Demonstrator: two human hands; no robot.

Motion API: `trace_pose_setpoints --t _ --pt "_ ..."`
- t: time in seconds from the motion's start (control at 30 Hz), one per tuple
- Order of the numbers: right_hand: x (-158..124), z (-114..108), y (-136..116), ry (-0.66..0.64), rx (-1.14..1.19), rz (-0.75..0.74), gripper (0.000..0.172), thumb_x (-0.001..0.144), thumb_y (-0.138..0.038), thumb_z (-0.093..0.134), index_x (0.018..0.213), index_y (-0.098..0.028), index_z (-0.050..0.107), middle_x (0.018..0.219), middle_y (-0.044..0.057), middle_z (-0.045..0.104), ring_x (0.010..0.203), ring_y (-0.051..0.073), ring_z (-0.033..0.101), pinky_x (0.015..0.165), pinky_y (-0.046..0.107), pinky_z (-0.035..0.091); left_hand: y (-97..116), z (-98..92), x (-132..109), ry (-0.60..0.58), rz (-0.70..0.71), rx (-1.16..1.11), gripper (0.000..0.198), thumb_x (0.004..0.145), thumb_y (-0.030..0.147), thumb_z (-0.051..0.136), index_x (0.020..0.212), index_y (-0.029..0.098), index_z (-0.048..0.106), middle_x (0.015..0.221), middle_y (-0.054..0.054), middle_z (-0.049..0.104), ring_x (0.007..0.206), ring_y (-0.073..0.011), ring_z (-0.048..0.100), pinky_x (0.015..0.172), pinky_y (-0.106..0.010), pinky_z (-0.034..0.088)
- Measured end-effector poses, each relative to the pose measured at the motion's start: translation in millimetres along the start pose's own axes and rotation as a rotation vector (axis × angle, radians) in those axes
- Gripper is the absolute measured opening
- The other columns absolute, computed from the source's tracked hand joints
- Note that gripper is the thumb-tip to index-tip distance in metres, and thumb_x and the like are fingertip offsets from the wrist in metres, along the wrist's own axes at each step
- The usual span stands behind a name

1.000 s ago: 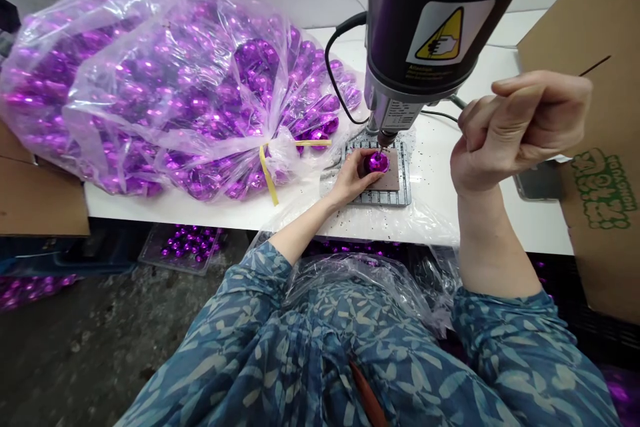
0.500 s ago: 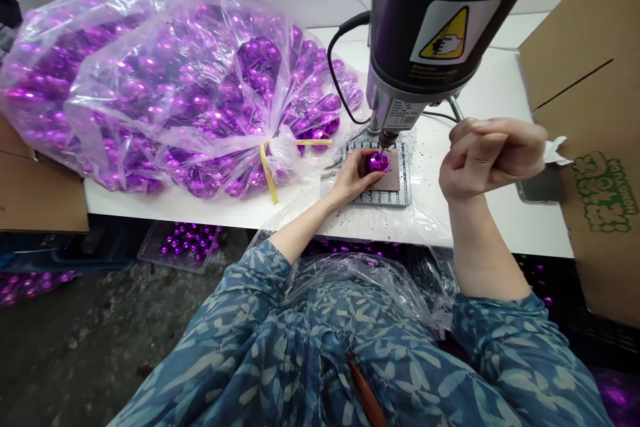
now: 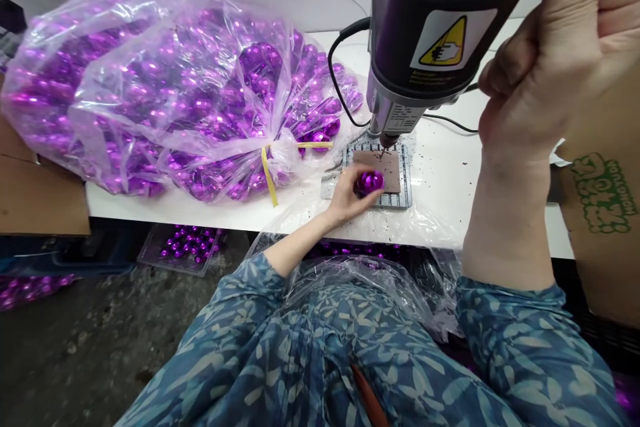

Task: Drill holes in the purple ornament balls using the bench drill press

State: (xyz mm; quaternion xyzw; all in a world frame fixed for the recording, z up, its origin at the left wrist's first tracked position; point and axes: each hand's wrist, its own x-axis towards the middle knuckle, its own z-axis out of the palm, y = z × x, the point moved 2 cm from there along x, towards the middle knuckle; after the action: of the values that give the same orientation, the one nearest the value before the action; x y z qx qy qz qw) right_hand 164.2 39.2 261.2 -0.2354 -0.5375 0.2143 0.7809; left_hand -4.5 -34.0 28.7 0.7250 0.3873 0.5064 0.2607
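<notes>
A shiny purple faceted ball (image 3: pixel 371 182) is pinched between the thumb and fingers of my left hand (image 3: pixel 347 197), low over the front of the drill press base (image 3: pixel 406 195). A flat brown board (image 3: pixel 393 173) lies on that slotted metal base. Above it is the drill press (image 3: pixel 425 47), its chuck and thin bit (image 3: pixel 386 142) pointing down, apart from the ball. My right hand (image 3: pixel 555 47) is raised beside the machine's head with its fingers curled round the feed lever, which the hand itself hides.
A big tied clear bag (image 3: pixel 175 93) of purple balls fills the left of the white table (image 3: pixel 440 193). Dark shavings are scattered round the base. A cardboard box (image 3: pixel 600 247) stands at right. Below left, a clear bin (image 3: pixel 200 267) holds small purple balls.
My left hand has drawn the ball from under the bit toward me and slightly left. My right hand has risen toward the upper right, and the bit is now free of the ball.
</notes>
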Motion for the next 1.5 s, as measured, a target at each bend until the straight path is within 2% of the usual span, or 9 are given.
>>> trace_pose_setpoints --t 0.17,0.27,0.4,0.47,0.63,0.87,1.1,1.3,1.5 --pt "-2 -4 7 -0.001 0.000 -0.001 0.048 0.076 -0.064 0.071 0.077 -0.018 0.059 0.048 -0.010 0.027 0.036 0.004 0.031 0.036 0.027 0.008 49 -24.9 -49 -0.418 0.256 0.019 0.044 0.096 0.060 0.068 0.120 0.024 0.065 0.119 -0.011 0.076 0.112 -0.0267 0.073 0.097 -0.047 0.064" --pt "-2 -4 9 0.047 0.022 -0.014 0.050 0.074 -0.065 0.072 0.076 -0.017 0.060 0.048 -0.009 0.027 0.036 0.004 0.028 0.036 0.028 0.005 34 -45.5 -28 -0.260 0.199 0.162 0.027 0.105 0.047 0.060 0.118 0.024 0.066 0.119 -0.010 0.077 0.118 -0.0267 0.073 0.102 -0.048 0.063" --pt "-2 -2 7 0.042 0.030 -0.002 0.051 0.071 -0.068 0.074 0.075 -0.018 0.062 0.047 -0.009 0.029 0.036 0.004 0.027 0.038 0.028 0.004 -28 -69.5 41 0.032 -0.139 0.495 0.022 0.104 0.018 0.050 0.120 0.020 0.065 0.125 -0.017 0.071 0.123 -0.0349 0.068 0.105 -0.058 0.056" --pt "-2 -1 5 0.043 0.055 0.007 0.052 0.069 -0.068 0.075 0.074 -0.018 0.062 0.045 -0.010 0.028 0.036 0.004 0.026 0.038 0.026 0.003 -60 -74.3 67 0.046 -0.336 0.654 0.021 0.098 0.014 0.060 0.118 0.019 0.065 0.134 -0.021 0.066 0.128 -0.0419 0.064 0.105 -0.063 0.054" --pt "-3 -1 2 0.027 0.062 -0.009 0.048 0.072 -0.062 0.077 0.073 -0.018 0.060 0.045 -0.010 0.026 0.035 0.003 0.029 0.036 0.026 0.004 -83 -71.0 77 0.074 -0.262 0.630 0.037 0.090 0.017 0.075 0.124 0.021 0.062 0.127 -0.018 0.066 0.118 -0.0369 0.065 0.107 -0.062 0.052" --pt "-7 3 -8 0.009 -0.009 -0.018 0.044 0.074 -0.060 0.070 0.074 -0.018 0.059 0.047 -0.009 0.025 0.038 0.002 0.036 0.038 0.024 0.010 -24 -58.2 51 -0.178 -0.015 0.306 0.038 0.101 0.036 0.068 0.136 0.023 0.059 0.125 -0.011 0.069 0.114 -0.0253 0.066 0.102 -0.044 0.055" --pt "-9 2 -10 0.014 -0.026 0.014 0.043 0.074 -0.060 0.070 0.074 -0.018 0.059 0.048 -0.009 0.029 0.039 0.000 0.036 0.040 0.021 0.013 -40 -39.2 49 -0.218 -0.195 -0.083 0.073 0.089 0.064 0.081 0.142 0.022 0.054 0.134 -0.015 0.068 0.111 -0.0249 0.072 0.096 -0.040 0.060" --pt "-10 3 -6 0.039 -0.004 -0.043 0.044 0.076 -0.060 0.068 0.073 -0.018 0.058 0.049 -0.009 0.028 0.037 -0.001 0.033 0.039 0.021 0.010 -51 -37.9 58 -0.255 -0.203 -0.114 0.063 0.098 0.068 0.066 0.142 0.023 0.061 0.136 -0.014 0.072 0.126 -0.0286 0.071 0.105 -0.043 0.059" --pt "-11 3 -9 0.005 -0.034 -0.055 0.043 0.077 -0.061 0.069 0.074 -0.019 0.060 0.050 -0.008 0.030 0.039 0.001 0.035 0.040 0.022 0.015 -47 -34.3 55 -0.241 -0.279 -0.108 0.052 0.096 0.058 0.076 0.130 0.022 0.061 0.122 -0.011 0.075 0.099 -0.0191 0.074 0.086 -0.033 0.062"
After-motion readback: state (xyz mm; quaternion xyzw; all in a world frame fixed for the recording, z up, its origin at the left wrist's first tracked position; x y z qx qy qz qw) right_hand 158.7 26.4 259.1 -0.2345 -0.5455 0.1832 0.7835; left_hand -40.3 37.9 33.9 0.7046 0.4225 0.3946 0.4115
